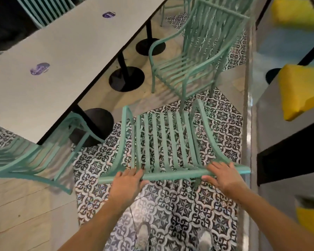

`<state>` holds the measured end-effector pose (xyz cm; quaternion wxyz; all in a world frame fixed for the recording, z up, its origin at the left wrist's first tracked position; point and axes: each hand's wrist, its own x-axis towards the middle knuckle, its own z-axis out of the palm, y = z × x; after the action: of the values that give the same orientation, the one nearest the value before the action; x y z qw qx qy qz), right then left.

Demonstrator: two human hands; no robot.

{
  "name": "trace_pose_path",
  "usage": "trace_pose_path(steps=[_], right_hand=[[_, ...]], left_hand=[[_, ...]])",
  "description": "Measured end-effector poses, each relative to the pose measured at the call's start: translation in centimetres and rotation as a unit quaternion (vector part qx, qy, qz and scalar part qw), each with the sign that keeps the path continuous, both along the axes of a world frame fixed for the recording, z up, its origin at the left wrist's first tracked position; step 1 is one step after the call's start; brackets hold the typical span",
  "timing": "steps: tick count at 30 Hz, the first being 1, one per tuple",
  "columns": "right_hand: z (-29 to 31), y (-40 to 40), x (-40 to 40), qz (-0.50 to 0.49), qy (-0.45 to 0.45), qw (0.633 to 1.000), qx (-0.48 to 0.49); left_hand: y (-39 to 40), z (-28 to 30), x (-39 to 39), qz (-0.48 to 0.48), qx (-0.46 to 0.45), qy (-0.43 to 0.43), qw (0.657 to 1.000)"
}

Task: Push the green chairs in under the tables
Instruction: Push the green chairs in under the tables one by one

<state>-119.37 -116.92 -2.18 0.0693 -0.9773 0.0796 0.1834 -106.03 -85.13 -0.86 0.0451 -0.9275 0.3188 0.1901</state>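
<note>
A green slatted metal chair (pixel 163 142) stands right in front of me on patterned floor tiles, its back toward me. My left hand (pixel 126 182) and my right hand (pixel 223 175) both grip its top rail (pixel 174 174). The long white table (pixel 58 66) runs diagonally at upper left, with the chair standing clear of its edge. A second green chair (pixel 194 60) stands farther ahead, out from the table. A third green chair (pixel 38 153) at the left has its seat partly under the table's near end.
Black round pedestal bases (pixel 127 78) stand under the table. Yellow cushioned seats (pixel 299 89) and a black-edged table lie to the right, beyond a grey floor strip. More green chairs (pixel 43 9) show behind the white table. My shoes (pixel 143 236) are at the bottom.
</note>
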Motion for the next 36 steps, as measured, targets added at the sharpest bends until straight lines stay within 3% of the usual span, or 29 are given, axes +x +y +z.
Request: trace_pose_path(steps=[7, 21, 31, 36], right_hand=[[-0.1, -8.1, 1.2, 0.077, -0.065, 0.994, 0.03], [-1.2, -20.4, 9.2, 0.226, -0.086, 0.97, 0.017], [-2.0, -28.8, 15.5, 0.299, -0.079, 0.951, 0.002], [-1.3, -31.7, 18.8, 0.341, -0.087, 0.936, 0.001]], left_hand=[[-6.4, -0.1, -4.2, 0.082, 0.003, -0.014, 0.997], [-16.7, -1.2, -5.8, 0.209, -0.032, -0.033, 0.977], [-25.2, -1.2, -4.2, 0.292, -0.003, 0.048, 0.955], [-29.0, -0.6, -3.4, 0.315, 0.014, 0.043, 0.948]])
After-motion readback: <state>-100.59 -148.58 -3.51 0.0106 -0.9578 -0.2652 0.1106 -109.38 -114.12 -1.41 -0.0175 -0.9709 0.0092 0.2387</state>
